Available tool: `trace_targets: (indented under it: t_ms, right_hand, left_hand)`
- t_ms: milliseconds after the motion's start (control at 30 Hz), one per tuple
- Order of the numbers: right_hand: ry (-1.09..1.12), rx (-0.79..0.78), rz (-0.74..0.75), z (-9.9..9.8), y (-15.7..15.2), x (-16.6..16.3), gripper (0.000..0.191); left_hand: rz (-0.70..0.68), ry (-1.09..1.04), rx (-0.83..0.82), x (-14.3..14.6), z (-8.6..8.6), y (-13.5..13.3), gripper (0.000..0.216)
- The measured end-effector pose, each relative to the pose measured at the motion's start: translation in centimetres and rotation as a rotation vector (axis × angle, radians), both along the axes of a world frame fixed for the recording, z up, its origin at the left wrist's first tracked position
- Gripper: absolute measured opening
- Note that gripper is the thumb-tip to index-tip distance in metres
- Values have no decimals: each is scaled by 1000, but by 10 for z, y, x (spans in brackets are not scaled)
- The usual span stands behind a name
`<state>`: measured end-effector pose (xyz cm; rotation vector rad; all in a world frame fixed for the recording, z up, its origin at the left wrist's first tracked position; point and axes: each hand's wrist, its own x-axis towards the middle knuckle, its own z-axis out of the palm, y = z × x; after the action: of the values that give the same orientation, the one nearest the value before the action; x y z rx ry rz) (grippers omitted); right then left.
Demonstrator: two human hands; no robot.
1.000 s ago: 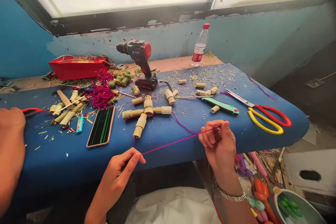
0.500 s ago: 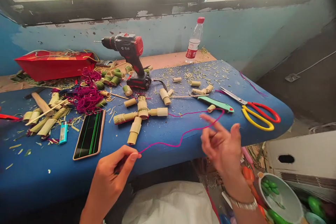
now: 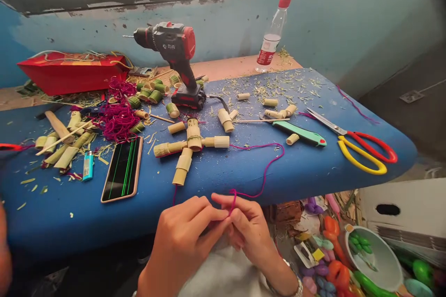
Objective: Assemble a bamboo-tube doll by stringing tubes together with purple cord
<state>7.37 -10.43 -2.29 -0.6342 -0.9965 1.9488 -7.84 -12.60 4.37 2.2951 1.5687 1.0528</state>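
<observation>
My left hand (image 3: 190, 234) and my right hand (image 3: 252, 232) meet at the table's front edge, both pinching a magenta string (image 3: 265, 174). A small loop of it wraps over my right index finger. From there the string curves across the blue cloth to a jointed bamboo figure (image 3: 194, 134), made of tube pieces laid out in a cross with marks on the upper piece. Another length of string hangs from the figure's lowest tube toward my left hand. The fingertips partly hide the string's end.
A cordless drill (image 3: 177, 62) stands behind the figure. Scissors (image 3: 348, 137) and a green-handled knife (image 3: 301, 132) lie right. A phone (image 3: 121, 169), lighter (image 3: 88, 165), tangled magenta string (image 3: 116, 116) and bamboo pieces lie left. A bottle (image 3: 272, 39) stands behind. At the left edge, a blurred hand (image 3: 4, 246) shows.
My right hand has come in from the right to meet my left and now pinches the string, looped over its finger. My left hand has shifted right. The view has tilted down slightly.
</observation>
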Motion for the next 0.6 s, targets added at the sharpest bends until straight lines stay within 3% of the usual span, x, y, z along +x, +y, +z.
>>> trace_targets:
  t_ms: [133, 300, 400, 500, 600]
  right_hand:
    - [-67, 267, -129, 7, 20, -4, 25]
    - [-94, 528, -254, 17, 38, -3, 18]
    - [-108, 628, -232, 21, 43, 0, 21]
    - [-136, 695, -314, 19, 47, 9, 18]
    - [-114, 625, -448, 14, 51, 24, 16]
  left_hand:
    - [113, -113, -17, -5, -3, -6, 12]
    - [187, -206, -9, -13, -5, 0, 7]
    - [183, -197, -30, -18, -4, 5, 8]
    - [163, -186, -54, -22, -4, 3, 13]
    - [307, -251, -66, -25, -2, -1, 20]
